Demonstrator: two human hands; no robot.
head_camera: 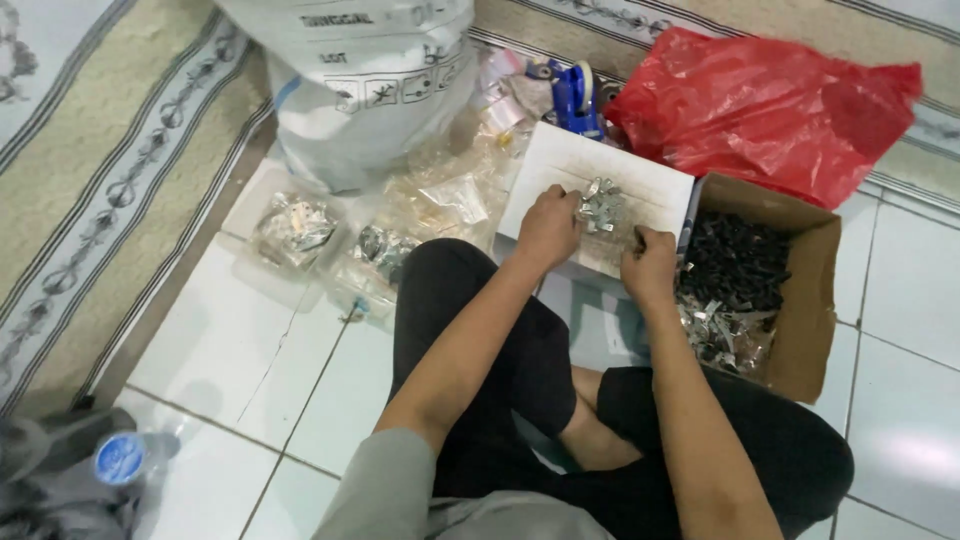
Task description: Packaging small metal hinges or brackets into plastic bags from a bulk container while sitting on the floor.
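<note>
White glazed tile floor, patterned beige woven rug along its edge. On it: large white printed sack, crumpled red plastic bag, open brown cardboard box, flat white board, clear plastic packets of metal parts, blue-capped plastic bottle.

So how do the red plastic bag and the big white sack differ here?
The red plastic bag is thin, glossy and plain, lying slumped low behind the cardboard box. The white sack is larger, opaque, printed with dark markings, and stands bulging upright beside clear packets of metal parts. Both sit at the carpet's edge; neither hand touches them.
</note>
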